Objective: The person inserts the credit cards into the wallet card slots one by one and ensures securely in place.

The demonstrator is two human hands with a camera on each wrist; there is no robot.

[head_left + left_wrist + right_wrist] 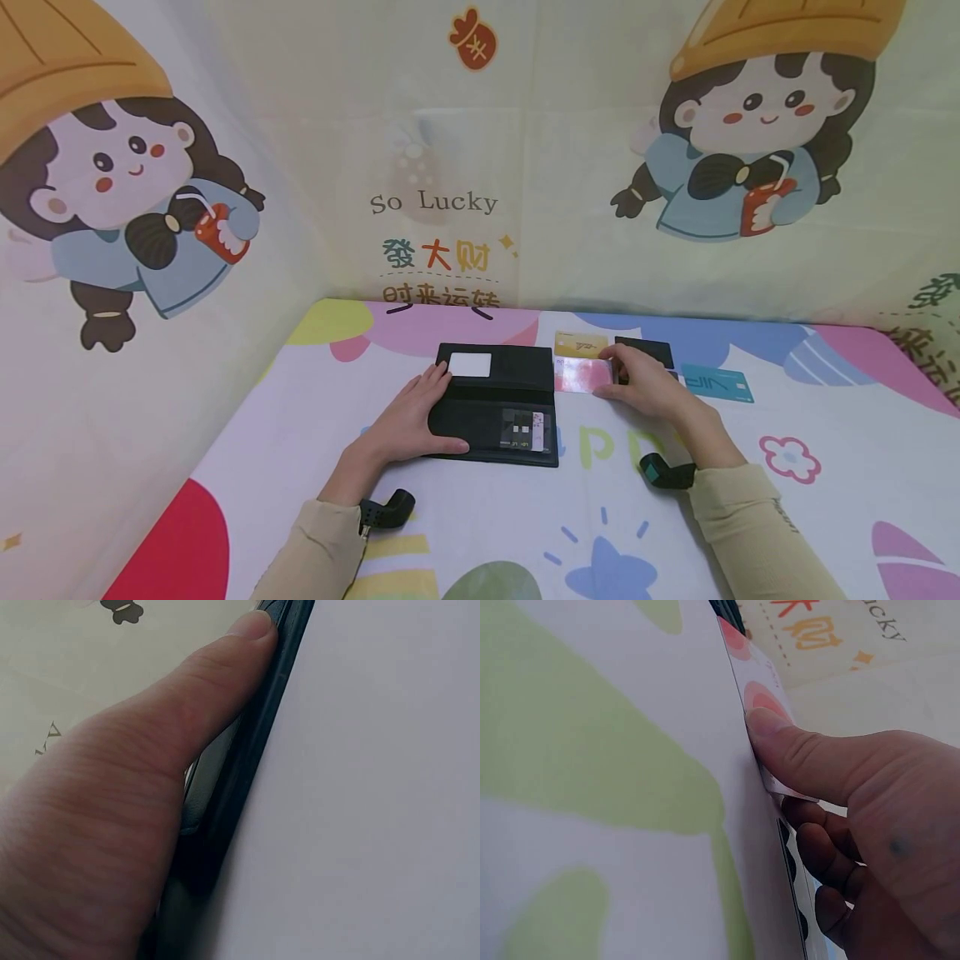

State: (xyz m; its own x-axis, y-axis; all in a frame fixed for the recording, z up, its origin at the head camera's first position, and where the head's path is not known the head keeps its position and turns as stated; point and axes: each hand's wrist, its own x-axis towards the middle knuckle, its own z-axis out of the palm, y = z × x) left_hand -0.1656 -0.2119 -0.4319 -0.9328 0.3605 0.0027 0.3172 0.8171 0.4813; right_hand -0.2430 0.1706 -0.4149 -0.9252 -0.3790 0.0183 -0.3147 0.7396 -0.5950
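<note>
A black wallet [498,400] lies open on the patterned table, with a white card [470,364] in its upper half. My left hand [427,408] rests flat on the wallet's left part. The thumb [210,682] lies along the wallet's near edge [247,772]. My right hand [611,371] pinches a pink card [577,375] just right of the wallet. In the right wrist view the thumb [795,750] presses on the pink card [761,697] and the other fingers curl under it.
A yellow card [580,342], a black card [645,348] and a teal card [716,383] lie on the table behind and beside my right hand. Cartoon-printed fabric walls [450,167] close in the table at the back and left.
</note>
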